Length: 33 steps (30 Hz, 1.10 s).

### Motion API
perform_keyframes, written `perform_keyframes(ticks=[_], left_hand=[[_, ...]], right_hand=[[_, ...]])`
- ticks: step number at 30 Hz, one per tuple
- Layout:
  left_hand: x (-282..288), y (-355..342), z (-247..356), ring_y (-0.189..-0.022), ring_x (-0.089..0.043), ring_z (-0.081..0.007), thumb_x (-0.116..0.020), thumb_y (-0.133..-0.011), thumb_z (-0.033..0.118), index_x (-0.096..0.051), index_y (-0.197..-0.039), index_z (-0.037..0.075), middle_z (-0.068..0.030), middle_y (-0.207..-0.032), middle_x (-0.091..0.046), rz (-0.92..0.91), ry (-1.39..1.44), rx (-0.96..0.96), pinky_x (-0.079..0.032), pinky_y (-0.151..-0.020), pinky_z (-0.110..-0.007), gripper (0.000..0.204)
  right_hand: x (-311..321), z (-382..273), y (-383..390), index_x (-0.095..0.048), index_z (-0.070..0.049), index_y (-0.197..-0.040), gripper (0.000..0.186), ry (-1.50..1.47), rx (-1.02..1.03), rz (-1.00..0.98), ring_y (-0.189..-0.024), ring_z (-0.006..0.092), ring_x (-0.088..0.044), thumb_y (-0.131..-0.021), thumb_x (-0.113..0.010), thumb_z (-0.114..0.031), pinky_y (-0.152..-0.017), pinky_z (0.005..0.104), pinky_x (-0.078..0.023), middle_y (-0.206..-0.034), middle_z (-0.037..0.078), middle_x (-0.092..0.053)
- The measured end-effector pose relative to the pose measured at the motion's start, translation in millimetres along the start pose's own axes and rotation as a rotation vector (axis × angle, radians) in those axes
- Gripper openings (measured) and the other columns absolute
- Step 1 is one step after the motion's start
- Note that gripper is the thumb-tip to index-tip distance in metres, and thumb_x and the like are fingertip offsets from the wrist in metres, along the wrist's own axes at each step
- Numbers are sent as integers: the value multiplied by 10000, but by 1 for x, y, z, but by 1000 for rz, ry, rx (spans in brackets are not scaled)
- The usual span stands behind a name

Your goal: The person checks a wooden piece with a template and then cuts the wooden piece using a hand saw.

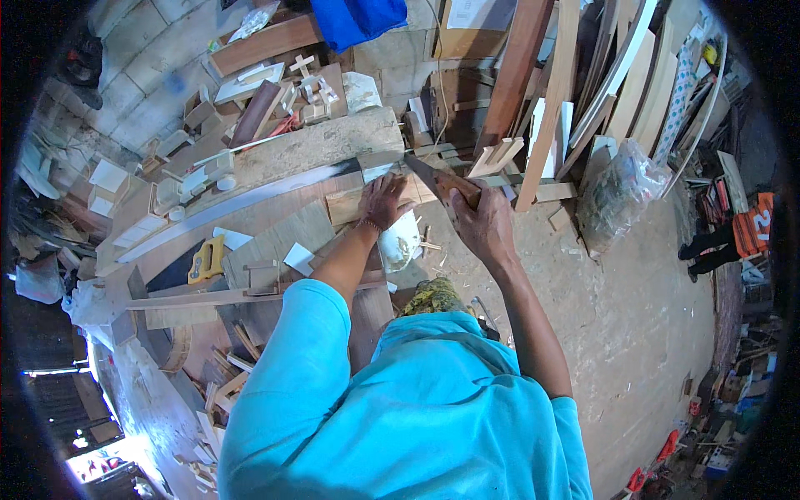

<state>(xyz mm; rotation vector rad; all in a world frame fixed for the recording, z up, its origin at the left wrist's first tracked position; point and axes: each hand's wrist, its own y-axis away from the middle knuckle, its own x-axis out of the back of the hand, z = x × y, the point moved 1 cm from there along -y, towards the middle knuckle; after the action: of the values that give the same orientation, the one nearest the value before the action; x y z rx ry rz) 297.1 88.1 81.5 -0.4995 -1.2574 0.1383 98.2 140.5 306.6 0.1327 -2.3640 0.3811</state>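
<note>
My right hand [485, 221] is closed around the brown wooden handle of a handsaw [423, 173]. The saw's dark blade slants up and left, meeting a pale wooden board [343, 208] near its right end; whether the teeth are in the wood is too small to tell. My left hand [383, 202] holds the board against the bench, fingers over its top and thumb toward its near side. Close below that hand sits a white bag-like thing [401, 240]. A second saw with a yellow handle [207, 260] lies on the bench to the left.
Offcuts and small wooden parts crowd the bench behind a thick beam [333, 137]. Tall planks [546, 108] lean at the back right, beside a clear plastic bag [623, 196]. A person in an orange vest [752, 225] is at the far right. Concrete floor [633, 333] spreads to my right.
</note>
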Motion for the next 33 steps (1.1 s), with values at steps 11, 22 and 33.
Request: perform_keyframes(ticks=[11, 22, 33], left_hand=[[19, -18, -6, -1083, -385, -336, -613, -722, 480, -461, -1190, 110, -106, -1155, -445, -152, 57, 66, -325, -908, -491, 616], [17, -25, -5, -1073, -383, -339, -605, -730, 455, -446, -1223, 130, -127, -1158, -448, -50, 79, 76, -320, -921, -472, 611], [19, -30, -13, -1179, -341, -310, -572, -774, 453, -460, -1228, 135, -94, -1251, -409, -205, 83, 112, -286, -973, -464, 566]], right_hand=[[-18, 6, 11, -582, 48, -1005, 282, -133, -129, 61, -436, 206, -515, -825, -574, -170, -458, 345, -410, -520, 179, -513], [-28, 4, 10, -589, 46, -985, 253, -148, -123, 113, -425, 203, -515, -817, -572, -143, -457, 342, -412, -527, 179, -526], [-35, 8, 13, -577, 47, -996, 279, -187, -170, 108, -499, 223, -562, -819, -585, -169, -501, 338, -439, -600, 200, -566]])
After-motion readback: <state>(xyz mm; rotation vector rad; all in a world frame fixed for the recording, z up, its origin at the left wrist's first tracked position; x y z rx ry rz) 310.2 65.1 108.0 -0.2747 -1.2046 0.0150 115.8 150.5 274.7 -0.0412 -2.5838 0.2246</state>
